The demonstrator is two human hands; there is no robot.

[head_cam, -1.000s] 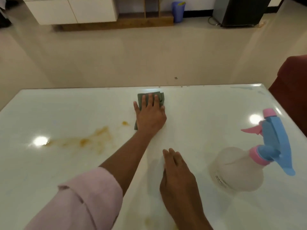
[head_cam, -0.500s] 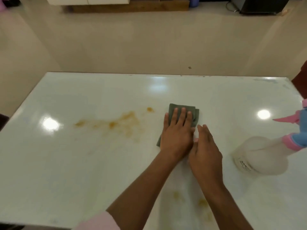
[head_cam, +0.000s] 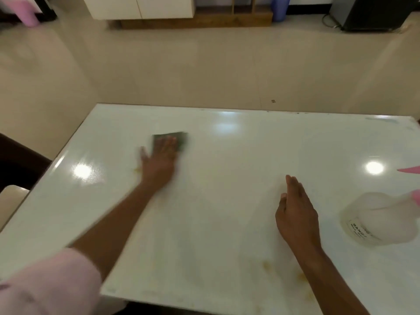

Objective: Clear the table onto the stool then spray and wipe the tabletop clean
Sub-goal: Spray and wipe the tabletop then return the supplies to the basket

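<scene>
White and glossy, the table [head_cam: 238,155] fills the lower part of the view, with bright ceiling reflections on its left and right. A dark green cloth [head_cam: 179,139] is pressed flat on the table towards the far left, under the fingers of the left hand [head_cam: 159,162]; only its far edge and right side show past the fingers, and its long axis cannot be told because of motion blur. The left hand is spread open, palm down on the cloth, and is reached out from a pink sleeve [head_cam: 50,283] at the near left corner. The right hand [head_cam: 295,212] is laid open on the bare table near the middle right, fingers together and pointed away towards the far side, with nothing grasped. A clear spray bottle [head_cam: 377,219] is seen at the right edge, just beside the right hand but apart from it; it appears tilted by the wide lens, its base towards the near left and its pink top cut off by the frame, the pink trigger [head_cam: 409,170] pointed left. Whether liquid is held in the bottle cannot be told. Faint yellowish smears [head_cam: 268,267] are left on the near part of the table, by the right forearm.
</scene>
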